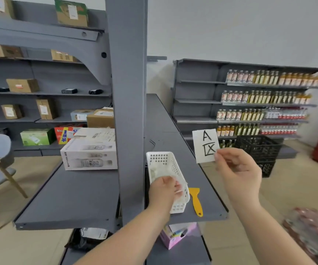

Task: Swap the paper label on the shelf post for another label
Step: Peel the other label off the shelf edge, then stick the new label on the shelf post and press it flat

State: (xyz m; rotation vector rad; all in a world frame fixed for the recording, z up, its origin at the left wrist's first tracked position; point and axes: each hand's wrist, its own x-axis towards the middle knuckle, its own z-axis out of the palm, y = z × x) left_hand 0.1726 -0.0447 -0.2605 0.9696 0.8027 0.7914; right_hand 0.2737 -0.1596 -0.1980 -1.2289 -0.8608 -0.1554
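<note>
label in hand: the right hand (238, 171) pinches a white paper label with a handwritten "A" and a boxy character in black marker (205, 145) by its lower right corner, thumb and fingertips closed on it. It sits right of centre in the frame, held up in the air, long axis running top to bottom, tipped a little to the left.

where it has to go: the tall grey metal shelf post (128, 104) fills the centre of the frame, off to the left of the label and well apart from it. So I'd guess the label needs to travel left, keeping that upright axis lined up with the post.

other hand: the left hand (165, 190) is nearer the post, down in the white perforated plastic basket (166, 165) on the grey metal shelf (207, 207). Fingers curled in, but can't tell if it's actually gripping anything.

nearby tool: the yellow plastic scraper (196, 200) lies flat just right of the basket, handle toward the bottom of the frame.

hard to see: basket contents are a pale blur. No paper shows on the post's visible faces, so can't say where the spot is.
</note>
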